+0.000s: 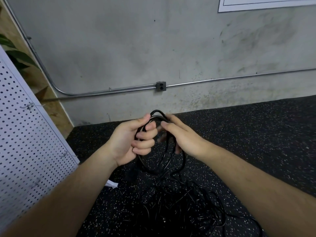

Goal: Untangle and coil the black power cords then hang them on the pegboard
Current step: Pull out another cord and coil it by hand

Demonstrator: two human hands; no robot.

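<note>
Coiling is underway but far from finished, from where I stand. The person's left hand (135, 141) has its fingers curled tight round several loops of black cord, holding a coil (157, 111) that rises just above the knuckles and hangs down below the wrist. The right hand (181, 135) is right beside it, touching the top of the same loops. Its fingers look mostly straight and its lower fingers reach behind the coil, but they are blurred and I cannot tell whether it pinches a strand or only guides one.

Below both hands, on the speckled floor (256, 134), a loose tangle of cords (184, 206) lies spread out, and a strand from the coil trails down into it. I'd judge that this is most of the work left: one cord is only partly gathered and the rest is not sorted.

Off to the left of the left arm leans the white pegboard (25, 134). Its wire hooks (29, 106) carry nothing that I can see, so no hanging has been done.
</note>
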